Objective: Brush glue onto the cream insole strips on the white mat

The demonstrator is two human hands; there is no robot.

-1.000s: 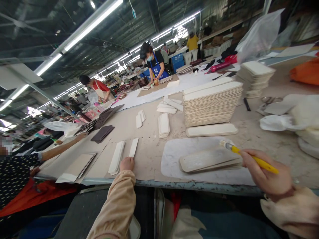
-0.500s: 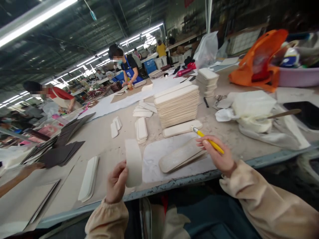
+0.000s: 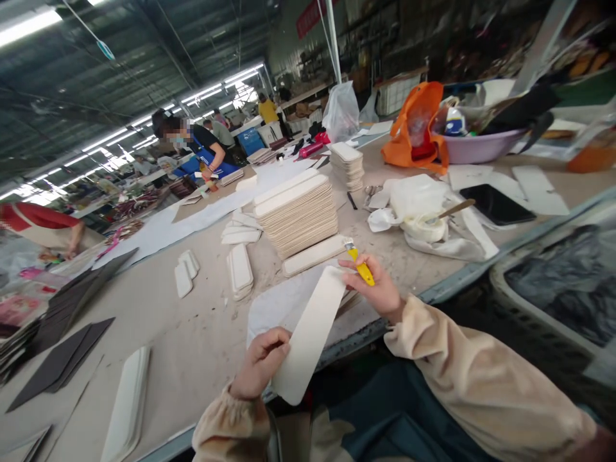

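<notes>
My left hand (image 3: 262, 362) pinches the lower left edge of a long cream strip with rounded corners (image 3: 312, 337), held tilted over the table's front edge. In my right hand (image 3: 378, 289) is a yellow-handled brush (image 3: 360, 262), its bristles pointing up and away; the fingers of that hand also meet the strip's far end. Beneath the strip lies a white sheet (image 3: 274, 300), and other strips on it are mostly hidden. Just beyond stands a tall stack of cream strips (image 3: 301, 215), with a single strip (image 3: 312, 255) lying in front of it.
Smaller piles of pieces (image 3: 239, 269) and a strip stack (image 3: 128, 404) lie to the left, near dark sheets (image 3: 62, 359). On the right are a plastic-lined bowl with a wooden stick (image 3: 423, 212), a phone (image 3: 495, 204) and an orange bag (image 3: 416, 128). Co-workers (image 3: 202, 147) stand farther back.
The strip has swung from upright at the left to a slant between both hands. My right hand has brought the brush to its far end. The view has turned right.
</notes>
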